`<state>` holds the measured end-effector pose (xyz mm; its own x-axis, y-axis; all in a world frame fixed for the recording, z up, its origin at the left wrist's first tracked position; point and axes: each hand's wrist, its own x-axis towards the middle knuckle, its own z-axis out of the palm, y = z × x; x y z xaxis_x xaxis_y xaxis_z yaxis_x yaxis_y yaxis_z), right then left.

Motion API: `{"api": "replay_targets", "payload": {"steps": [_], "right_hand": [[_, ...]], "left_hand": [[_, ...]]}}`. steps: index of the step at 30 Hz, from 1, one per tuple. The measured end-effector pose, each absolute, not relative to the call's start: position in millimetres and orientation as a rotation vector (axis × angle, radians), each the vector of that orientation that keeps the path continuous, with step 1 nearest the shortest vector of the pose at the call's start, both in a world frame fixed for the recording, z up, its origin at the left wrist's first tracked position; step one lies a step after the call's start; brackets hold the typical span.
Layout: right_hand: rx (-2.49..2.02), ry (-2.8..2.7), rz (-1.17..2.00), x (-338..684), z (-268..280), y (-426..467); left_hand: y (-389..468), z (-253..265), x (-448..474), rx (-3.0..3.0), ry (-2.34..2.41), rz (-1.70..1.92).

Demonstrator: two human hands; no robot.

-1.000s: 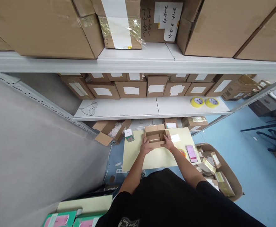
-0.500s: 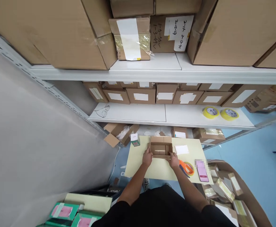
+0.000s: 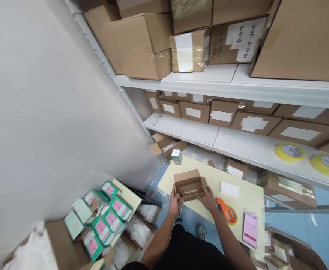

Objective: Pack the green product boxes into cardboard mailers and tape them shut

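Observation:
Between my hands is a small brown cardboard box (image 3: pixel 191 197), its top flaps up and its inside showing. My left hand (image 3: pixel 175 202) grips the near left corner, and my right hand (image 3: pixel 208 198) grips the right side. Below the box spreads a pale yellow table (image 3: pixel 200 163). A small green-and-white carton (image 3: pixel 177 156) stands at the table's far left corner. Right of my right hand lie an orange tape dispenser (image 3: pixel 225 210) with yellow tape, a white card (image 3: pixel 229 189) and a phone with a pink screen (image 3: pixel 250 229).
White shelves (image 3: pixel 187 129) full of labelled cartons rise behind the table, with yellow tape rolls (image 3: pixel 290 151) on the middle one. Several green boxes (image 3: pixel 102 227) sit on a second table at lower left. A grey wall (image 3: pixel 77 112) runs along the left.
My view has swung left, bringing more of the green boxes into sight. The cardboard box, still in both hands, is now turned and appears nearer the table's front edge.

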<state>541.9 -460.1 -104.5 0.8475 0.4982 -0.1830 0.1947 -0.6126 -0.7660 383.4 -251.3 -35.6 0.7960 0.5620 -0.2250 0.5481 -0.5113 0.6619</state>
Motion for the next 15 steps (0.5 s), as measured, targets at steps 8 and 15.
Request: {"api": "replay_targets", "payload": {"steps": [8,15], "right_hand": [[-2.136,-0.75,0.327,519.2,-58.3,-442.2],[-2.027,-1.04,0.364,478.9,-4.2,-372.7]], "left_hand": [[-283.9,-13.5,280.0,2.133,1.067,0.164],[-289.2,-2.7,189.8,2.087,1.306,0.274]]}}
